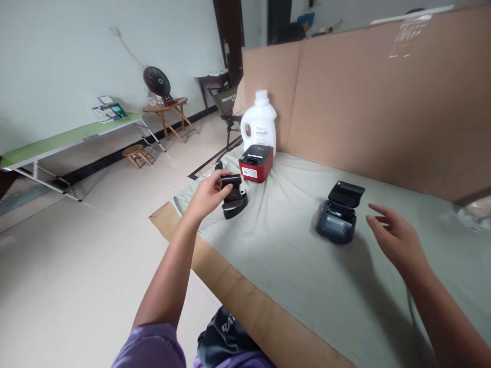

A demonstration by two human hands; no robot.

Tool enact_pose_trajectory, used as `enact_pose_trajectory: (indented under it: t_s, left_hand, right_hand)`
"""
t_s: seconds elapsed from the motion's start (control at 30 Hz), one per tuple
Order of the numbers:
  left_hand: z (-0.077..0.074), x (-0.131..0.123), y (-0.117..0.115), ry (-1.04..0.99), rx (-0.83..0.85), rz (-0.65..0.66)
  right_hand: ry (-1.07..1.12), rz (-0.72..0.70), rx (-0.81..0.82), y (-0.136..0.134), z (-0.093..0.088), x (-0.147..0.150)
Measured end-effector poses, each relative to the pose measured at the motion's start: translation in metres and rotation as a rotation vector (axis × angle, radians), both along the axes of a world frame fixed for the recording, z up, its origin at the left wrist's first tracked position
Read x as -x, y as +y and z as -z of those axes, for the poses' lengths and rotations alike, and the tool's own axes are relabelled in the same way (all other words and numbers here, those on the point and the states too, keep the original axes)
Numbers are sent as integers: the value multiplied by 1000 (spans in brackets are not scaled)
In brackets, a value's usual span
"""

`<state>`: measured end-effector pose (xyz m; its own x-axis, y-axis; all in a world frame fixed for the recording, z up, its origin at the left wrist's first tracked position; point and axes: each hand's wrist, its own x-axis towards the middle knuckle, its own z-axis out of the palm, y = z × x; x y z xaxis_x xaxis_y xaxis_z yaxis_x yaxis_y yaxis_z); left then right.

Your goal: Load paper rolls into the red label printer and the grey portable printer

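Note:
My left hand (210,196) is closed, thumb and fingers around a black cylindrical roll (230,180). Directly below it on the cloth is a black curved object (235,205) resembling a tape dispenser; whether the roll touches it I cannot tell. My right hand (397,237) hovers over the cloth with its fingers apart and nothing in them. Just left of those fingers sits a small dark blue label printer (336,225), its black lid (347,194) raised and its inside showing. Beyond my left hand stands a red and black printer (257,163) with a white label on its front.
A white jug (261,122) stands behind the red printer. Cardboard (368,107) walls off the table's far side. Pale green cloth (268,255) covers the tabletop, with a bare wooden edge (238,291) nearest me. Clear plastic (475,214) lies far right.

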<state>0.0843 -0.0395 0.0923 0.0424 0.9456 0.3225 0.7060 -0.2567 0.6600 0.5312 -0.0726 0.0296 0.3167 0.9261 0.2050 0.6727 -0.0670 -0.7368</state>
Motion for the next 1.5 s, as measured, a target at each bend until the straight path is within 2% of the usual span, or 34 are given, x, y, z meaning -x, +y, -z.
enact_pose_trajectory:
  t_s: [0.1, 0.17, 0.2, 0.23, 0.3, 0.33, 0.4, 0.47, 0.53, 0.63, 0.73, 0.83, 0.97, 1.13, 1.33, 1.5]
  left_hand:
    - [-17, -70, -4, -359, 60, 372]
    - [-16, -125, 1, -474, 166, 577]
    - [-13, -151, 6, -516, 216, 666]
    - [-7, -175, 11, -554, 262, 745]
    - [8, -214, 23, -634, 333, 846]
    - [17, -228, 28, -671, 359, 857]
    - [37, -246, 35, -730, 404, 800]
    - [58, -254, 32, -768, 488, 678]
    - [80, -253, 18, -774, 613, 577]
    - [108, -247, -15, -756, 754, 537]
    - [122, -242, -40, -791, 772, 530]
    - [126, -241, -47, -792, 743, 524]
    - [126, -242, -44, -794, 730, 546]
    - [127, -242, -43, -786, 718, 546]
    - [126, -242, -44, -793, 695, 563]
    - [132, -242, -43, -781, 673, 584]
  right_hand:
    - [79, -141, -166, -16, -61, 5]
    - [114, -297, -216, -25, -93, 16]
    - [95, -376, -207, -27, -102, 21]
    - [59, -434, -179, -27, -108, 24]
    - [-66, -468, -115, -22, -107, 26]
    - [-134, -465, -87, -17, -101, 24]
    - [-246, -454, -47, -5, -85, 18]
    - [-315, -439, -23, 8, -67, 11]
    - [-372, -388, 0, 22, -50, 5]
    - [-412, -313, 65, 42, -29, -2]
    - [-373, -336, 149, 55, -14, -4]
    - [-377, -340, 203, 60, -3, -1]
    - [-471, -276, 267, 58, 3, 6]
    - [-533, -256, 210, 51, -4, 12]
    - [-694, -320, 321, 46, -8, 15]
    - [-683, -367, 334, 47, -9, 12]
